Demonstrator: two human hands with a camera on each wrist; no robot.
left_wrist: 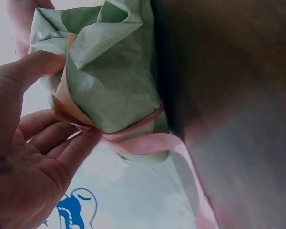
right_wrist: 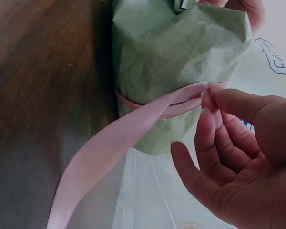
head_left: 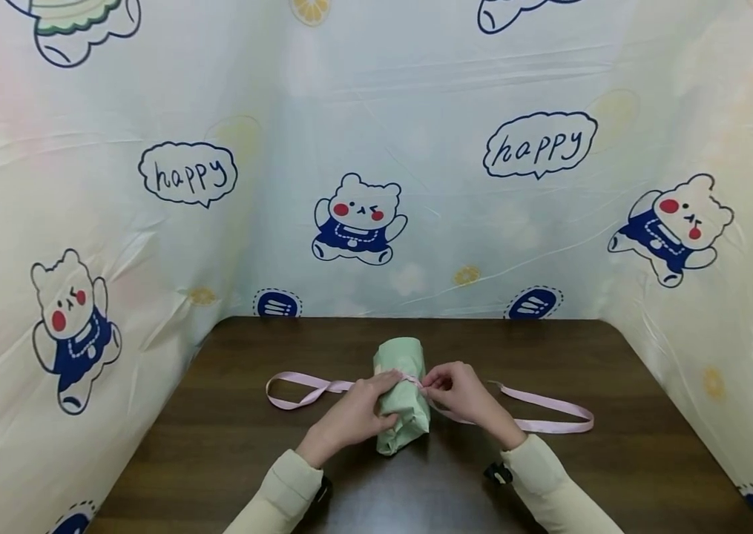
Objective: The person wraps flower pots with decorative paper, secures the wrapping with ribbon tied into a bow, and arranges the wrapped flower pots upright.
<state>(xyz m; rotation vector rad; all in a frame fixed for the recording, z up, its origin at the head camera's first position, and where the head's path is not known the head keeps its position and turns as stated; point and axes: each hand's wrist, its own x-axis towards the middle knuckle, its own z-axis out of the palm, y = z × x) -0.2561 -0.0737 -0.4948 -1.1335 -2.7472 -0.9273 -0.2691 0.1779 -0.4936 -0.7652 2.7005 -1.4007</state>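
A bundle wrapped in pale green paper point(head_left: 404, 415) lies on the table, a pink ribbon point(right_wrist: 117, 131) wound around its middle. My left hand point(head_left: 359, 411) holds the bundle from the left, thumb against the folded paper and fingertips at the ribbon on top. From the right, my right hand point(head_left: 459, 393) pinches the ribbon between thumb and index finger close against the paper. In the left wrist view, an orange-brown paper edge point(left_wrist: 66, 102) shows beside the left fingers. What the paper encloses is hidden.
Ribbon tails point(head_left: 556, 426) loop out across the dark wooden table point(head_left: 216, 460) on both sides of the bundle. Pale cloth printed with bears point(head_left: 359, 219) and lettering hangs behind the table and along its sides.
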